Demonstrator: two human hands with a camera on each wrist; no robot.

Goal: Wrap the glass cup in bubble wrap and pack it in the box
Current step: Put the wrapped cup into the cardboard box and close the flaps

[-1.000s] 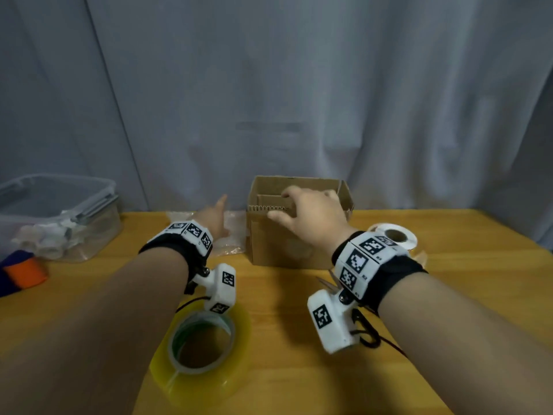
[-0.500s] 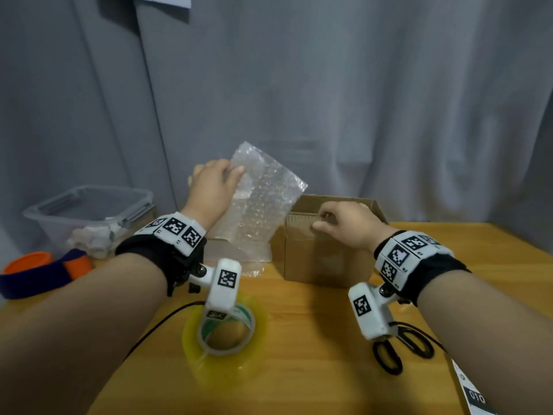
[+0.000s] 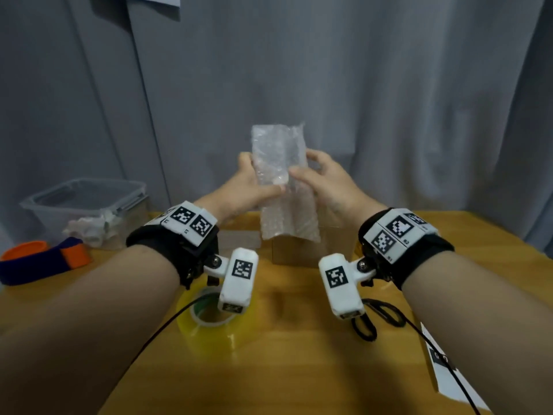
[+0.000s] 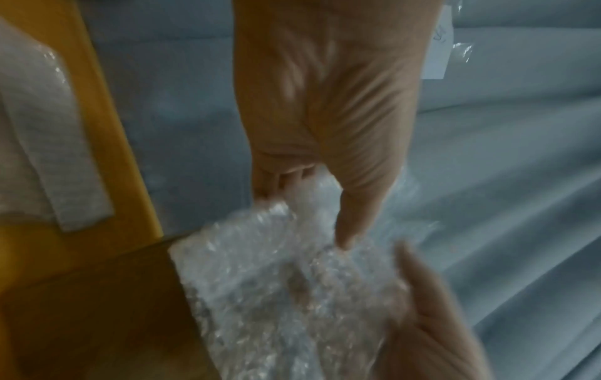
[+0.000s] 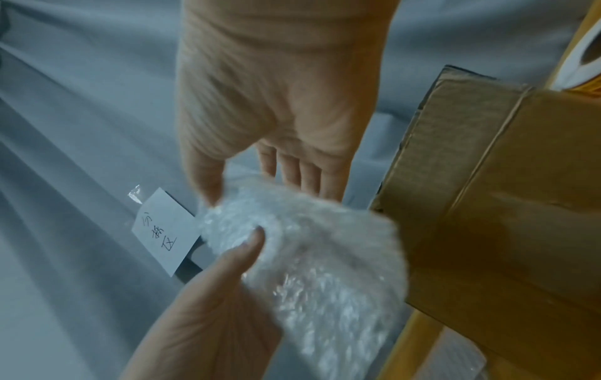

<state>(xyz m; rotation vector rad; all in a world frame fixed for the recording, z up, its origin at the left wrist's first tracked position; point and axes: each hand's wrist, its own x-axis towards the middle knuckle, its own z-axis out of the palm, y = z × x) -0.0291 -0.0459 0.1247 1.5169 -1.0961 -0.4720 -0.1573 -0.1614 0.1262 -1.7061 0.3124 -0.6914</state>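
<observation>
A clear bubble wrap sheet point(image 3: 279, 175) stands upright in the air above the brown cardboard box point(image 3: 299, 253). My left hand point(image 3: 258, 176) pinches its left edge, thumb in front and fingers behind. My right hand point(image 3: 303, 166) pinches its right edge the same way. The left wrist view shows my left hand point(image 4: 309, 216) gripping the bubble wrap point(image 4: 292, 295) beside the box point(image 4: 97, 308). In the right wrist view my right hand point(image 5: 257, 192) holds the bubble wrap point(image 5: 325, 257) next to the box point(image 5: 488, 205). No glass cup shows in any view.
A yellow tape roll point(image 3: 209, 322) lies under my left wrist and black scissors point(image 3: 377, 322) under my right. A clear plastic bin point(image 3: 86, 205) and an orange-blue band point(image 3: 39, 259) sit at the left. More bubble wrap point(image 3: 239, 239) lies left of the box. A grey curtain hangs behind.
My left hand lifted the bubble wrap off the table and carried it to the middle above the box. My right hand left the box rim and took hold of the wrap's other edge.
</observation>
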